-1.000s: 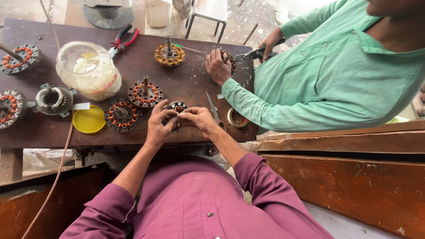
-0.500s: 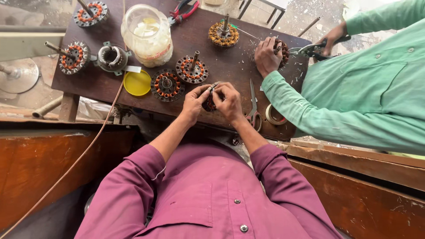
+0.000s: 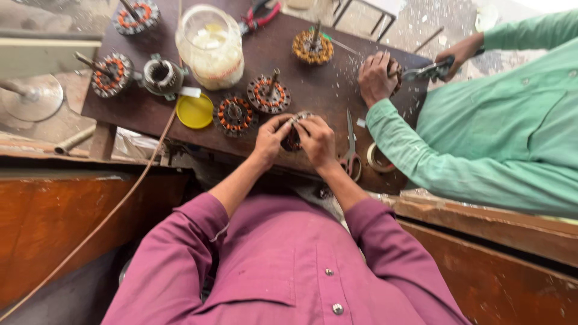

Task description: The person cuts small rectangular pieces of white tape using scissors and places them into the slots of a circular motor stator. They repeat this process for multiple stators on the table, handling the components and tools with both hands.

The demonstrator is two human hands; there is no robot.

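My left hand (image 3: 271, 138) and my right hand (image 3: 317, 140) together grip a small round wound motor stator (image 3: 293, 139) at the near edge of a dark wooden table (image 3: 337, 90). The stator is mostly hidden between my fingers. Two similar stators with orange windings and upright shafts stand just beyond my hands, one (image 3: 234, 114) to the left and one (image 3: 268, 94) behind it.
A person in green at the right holds a part (image 3: 394, 73) and pliers (image 3: 428, 70). Scissors (image 3: 351, 150) and a tape roll (image 3: 378, 159) lie right of my hands. A clear jar (image 3: 211, 47), its yellow lid (image 3: 194, 111), more stators and red pliers (image 3: 260, 16) sit further back.
The view has tilted and shifted, so the table sits higher in the picture. My hands stay closed on the same stator, fingers working it slightly.
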